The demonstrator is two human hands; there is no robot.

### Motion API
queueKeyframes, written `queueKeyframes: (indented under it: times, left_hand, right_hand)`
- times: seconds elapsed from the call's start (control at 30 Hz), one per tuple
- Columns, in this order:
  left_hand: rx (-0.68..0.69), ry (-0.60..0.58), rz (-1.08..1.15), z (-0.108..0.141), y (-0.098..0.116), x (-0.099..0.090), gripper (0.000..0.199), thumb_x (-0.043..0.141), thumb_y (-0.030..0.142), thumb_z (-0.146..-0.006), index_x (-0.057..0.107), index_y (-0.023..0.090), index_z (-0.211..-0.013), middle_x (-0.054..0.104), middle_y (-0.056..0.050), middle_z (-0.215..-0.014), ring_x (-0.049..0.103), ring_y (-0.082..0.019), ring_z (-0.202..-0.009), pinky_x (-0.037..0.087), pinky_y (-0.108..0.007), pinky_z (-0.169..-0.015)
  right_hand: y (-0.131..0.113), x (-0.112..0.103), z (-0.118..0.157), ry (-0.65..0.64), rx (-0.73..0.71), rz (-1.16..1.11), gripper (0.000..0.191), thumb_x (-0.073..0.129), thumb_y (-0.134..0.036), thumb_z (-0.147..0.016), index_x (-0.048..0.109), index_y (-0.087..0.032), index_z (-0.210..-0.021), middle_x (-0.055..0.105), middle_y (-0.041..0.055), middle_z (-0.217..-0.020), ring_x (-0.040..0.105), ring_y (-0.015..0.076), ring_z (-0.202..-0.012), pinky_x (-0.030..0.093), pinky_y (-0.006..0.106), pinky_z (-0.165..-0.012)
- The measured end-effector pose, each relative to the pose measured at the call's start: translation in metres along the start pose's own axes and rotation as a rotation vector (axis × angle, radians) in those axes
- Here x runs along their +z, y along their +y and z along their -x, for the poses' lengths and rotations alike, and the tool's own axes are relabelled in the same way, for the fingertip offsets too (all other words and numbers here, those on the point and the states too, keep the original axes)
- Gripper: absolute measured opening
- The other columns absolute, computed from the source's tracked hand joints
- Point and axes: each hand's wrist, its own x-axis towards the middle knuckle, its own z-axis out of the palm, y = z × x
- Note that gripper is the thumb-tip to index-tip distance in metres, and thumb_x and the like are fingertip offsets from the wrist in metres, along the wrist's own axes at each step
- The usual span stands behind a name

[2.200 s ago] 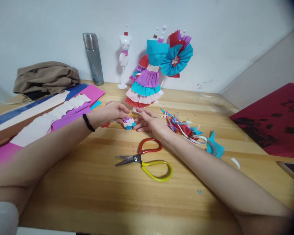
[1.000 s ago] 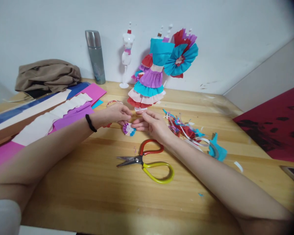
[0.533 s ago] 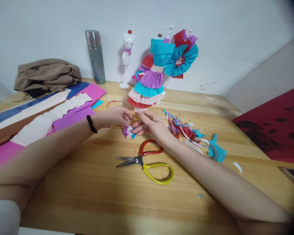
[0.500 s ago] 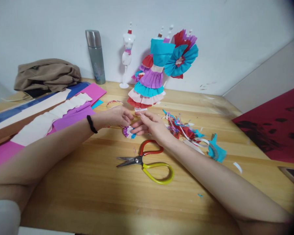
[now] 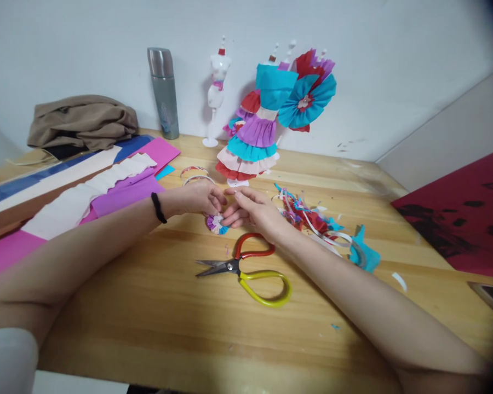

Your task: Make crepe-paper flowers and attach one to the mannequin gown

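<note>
Over the middle of the table, my left hand [image 5: 205, 197] and my right hand [image 5: 252, 212] are close together, fingertips almost meeting. The left fingers curl inward in a pinch. On the right hand, thumb and index finger come together while the lower fingers reach toward the rosette. Anything between the fingertips is too small to make out. Just below them lies a small pleated paper rosette [image 5: 217, 224] in purple, pink and blue with a pale flower centre. Scissors [image 5: 230, 266] with one red and one yellow handle loop lie nearer me, blades parted.
Behind stand a dress form in a ruffled paper dress [image 5: 257, 131], a bare white form [image 5: 218, 82] and a flask [image 5: 164, 98]. Coloured paper sheets [image 5: 119, 194] and brown cloth [image 5: 84, 120] lie left. Paper scraps [image 5: 308, 216] and a tape roll [image 5: 355, 249] lie right.
The view has shifted slightly, and more of the tape ring behind my left hand shows. Both hands keep nearly the same pose above the rosette.
</note>
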Motion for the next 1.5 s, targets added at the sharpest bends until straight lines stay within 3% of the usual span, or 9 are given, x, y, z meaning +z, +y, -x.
queueKeyframes:
  times: [0.17,0.37,0.6,0.8,1.0,1.2,1.5]
  left_hand:
    - [-0.115,0.052,0.124,0.0,0.005,0.0,0.029,0.068,0.012,-0.066,0.067,0.01,-0.095,0.069,-0.004,-0.08,0.064,-0.013,-0.069,0.051,-0.024,-0.062]
    - [-0.169,0.207,0.184,0.001,0.01,-0.001,0.03,0.071,0.011,-0.067,0.067,0.013,-0.097,0.069,-0.002,-0.08,0.066,-0.011,-0.07,0.051,-0.02,-0.062]
    - [-0.092,0.239,0.057,0.003,0.018,0.002,0.031,0.068,0.008,-0.069,0.069,0.012,-0.099,0.069,-0.002,-0.081,0.066,-0.011,-0.07,0.051,-0.019,-0.062]
    - [-0.034,0.272,-0.015,0.006,0.027,0.002,0.028,0.067,0.007,-0.071,0.07,0.009,-0.098,0.07,-0.005,-0.084,0.066,-0.012,-0.072,0.052,-0.02,-0.064]
    - [-0.035,0.238,-0.024,0.003,0.023,0.001,0.026,0.07,0.007,-0.069,0.07,0.01,-0.095,0.07,-0.004,-0.082,0.066,-0.012,-0.072,0.052,-0.022,-0.065]
    - [-0.019,0.24,-0.092,0.007,0.029,-0.001,0.027,0.069,0.01,-0.074,0.071,0.008,-0.101,0.07,-0.005,-0.086,0.066,-0.012,-0.074,0.052,-0.022,-0.066]
    - [-0.13,0.278,0.081,0.009,0.035,-0.002,0.027,0.07,0.007,-0.074,0.066,0.008,-0.101,0.07,-0.005,-0.086,0.061,-0.011,-0.069,0.05,-0.024,-0.067]
  right_hand:
    - [0.001,-0.005,-0.003,0.091,-0.132,0.023,0.02,0.062,-0.026,-0.087,0.058,-0.017,-0.105,0.067,-0.004,-0.065,0.061,0.0084,-0.042,0.04,0.016,-0.039]
    - [-0.008,0.001,0.003,0.101,-0.01,-0.019,0.015,0.054,-0.021,-0.093,0.054,-0.019,-0.108,0.066,-0.0039,-0.064,0.07,0.0138,-0.05,0.052,0.02,-0.047]
    - [-0.011,0.003,0.004,0.11,0.08,-0.112,0.011,0.045,-0.016,-0.099,0.053,-0.018,-0.106,0.067,-0.0021,-0.064,0.071,0.0146,-0.051,0.055,0.02,-0.048]
    - [-0.004,0.0,0.0,0.092,0.049,-0.174,0.009,0.048,-0.017,-0.098,0.055,-0.019,-0.102,0.069,-0.0007,-0.067,0.074,0.0151,-0.058,0.059,0.021,-0.055]
    - [0.0,-0.003,-0.002,0.078,0.053,-0.187,0.007,0.057,-0.023,-0.095,0.055,-0.019,-0.102,0.07,0.0008,-0.067,0.074,0.0159,-0.058,0.059,0.022,-0.055]
    - [0.0,-0.003,-0.003,0.071,0.034,-0.192,0.004,0.053,-0.02,-0.097,0.054,-0.019,-0.1,0.07,0.0009,-0.063,0.074,0.0152,-0.059,0.058,0.02,-0.054]
    - [0.009,-0.011,-0.006,0.085,-0.205,-0.062,0.032,0.077,-0.043,-0.074,0.063,-0.018,-0.088,0.071,0.0007,-0.075,0.067,0.0113,-0.055,0.047,0.019,-0.047]
